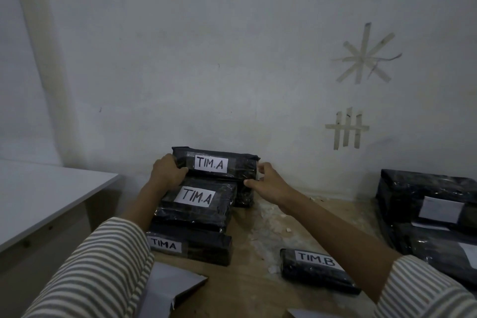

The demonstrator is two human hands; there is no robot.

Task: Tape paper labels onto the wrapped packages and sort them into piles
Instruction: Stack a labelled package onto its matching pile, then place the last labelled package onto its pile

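From here I see the left hand [167, 170] wrapped over the left end of the top package [216, 164], its fingers curled close together onto the front edge. The right hand [268, 183] pinches the right end, thumb low and curled fingers above. That package, labelled TIM.A, lies flat on top of the TIM.A pile [198, 204], right against the wall [180, 59]. A TIM.B package [317, 270] lies alone on the floor [258, 279], well apart to the right. A second pile [426, 188] sits further right, and a table [38, 201] stands at left.
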